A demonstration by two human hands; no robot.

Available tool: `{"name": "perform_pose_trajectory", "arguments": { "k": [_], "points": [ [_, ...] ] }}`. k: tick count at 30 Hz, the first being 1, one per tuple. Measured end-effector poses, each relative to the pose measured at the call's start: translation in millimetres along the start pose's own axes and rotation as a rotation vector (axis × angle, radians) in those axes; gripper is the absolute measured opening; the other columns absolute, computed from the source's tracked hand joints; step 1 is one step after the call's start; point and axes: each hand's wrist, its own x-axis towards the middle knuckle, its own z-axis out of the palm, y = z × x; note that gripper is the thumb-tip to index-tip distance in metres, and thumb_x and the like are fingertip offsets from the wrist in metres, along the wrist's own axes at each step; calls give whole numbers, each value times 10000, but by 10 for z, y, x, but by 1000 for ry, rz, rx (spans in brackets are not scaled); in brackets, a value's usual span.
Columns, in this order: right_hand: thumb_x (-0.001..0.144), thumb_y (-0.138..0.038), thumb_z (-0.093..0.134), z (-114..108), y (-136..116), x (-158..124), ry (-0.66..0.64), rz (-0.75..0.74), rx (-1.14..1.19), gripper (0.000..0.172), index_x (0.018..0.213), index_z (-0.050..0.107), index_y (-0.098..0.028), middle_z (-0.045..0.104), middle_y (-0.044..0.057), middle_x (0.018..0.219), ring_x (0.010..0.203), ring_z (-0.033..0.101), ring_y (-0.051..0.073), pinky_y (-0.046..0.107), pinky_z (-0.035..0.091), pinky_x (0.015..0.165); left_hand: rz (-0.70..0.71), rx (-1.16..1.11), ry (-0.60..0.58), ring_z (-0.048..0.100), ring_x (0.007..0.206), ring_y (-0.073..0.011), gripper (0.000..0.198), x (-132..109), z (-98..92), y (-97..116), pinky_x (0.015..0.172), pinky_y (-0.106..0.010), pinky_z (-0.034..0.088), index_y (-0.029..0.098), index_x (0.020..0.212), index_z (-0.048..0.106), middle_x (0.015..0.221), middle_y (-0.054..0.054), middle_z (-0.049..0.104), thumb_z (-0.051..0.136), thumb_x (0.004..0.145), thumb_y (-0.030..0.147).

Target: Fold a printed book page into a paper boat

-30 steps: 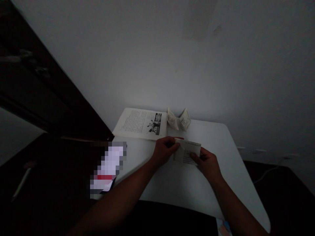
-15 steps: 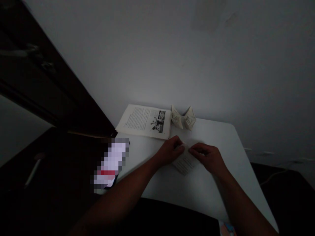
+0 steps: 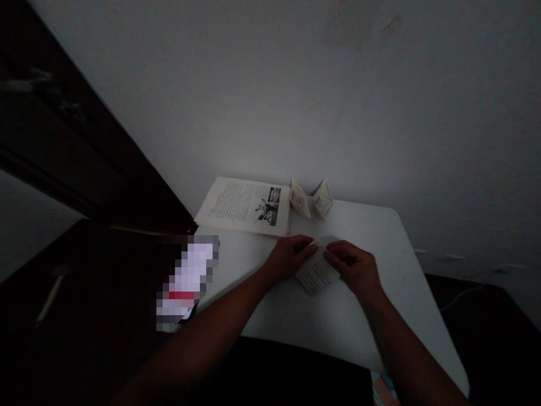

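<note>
Both hands have shifted slightly toward 12 o'clock, left hand (image 3: 288, 258) and right hand (image 3: 354, 266) pinching the printed paper (image 3: 316, 274) with narrowed fingers, palms down on the white table (image 3: 380, 242).

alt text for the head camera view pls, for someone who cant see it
Two bare hands, the left hand and right hand, pinch a folded printed paper over a white table in dim light. Behind them lie an open book and a folded paper shape by a pale wall; a pixelated item sits at the table's left edge.
</note>
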Motion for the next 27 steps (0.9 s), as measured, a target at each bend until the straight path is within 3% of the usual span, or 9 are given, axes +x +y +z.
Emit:
{"name": "perform_pose_trajectory", "arguments": {
  "k": [11, 27],
  "points": [
    [721, -370, 649, 28, 3, -11, 25, -20, -35, 182, 692, 647, -191, 637, 26, 743, 611, 582, 136, 251, 490, 548, 28, 87, -39, 601, 724, -145, 285, -1, -33, 59, 650, -244, 451, 160, 924, 677, 803, -25, 685, 474, 852, 347],
    [721, -330, 656, 30, 7, -7, -25, -50, -46, 149, 646, 653, -201, 643, 19, 737, 642, 596, 139, 256, 486, 574, -37, 22, -77, 558, 586, -105, 238, 27, -76, 16, 556, -205, 408, 145, 769, 700, 672, -10, 656, 570, 777, 345]
  ]
}}
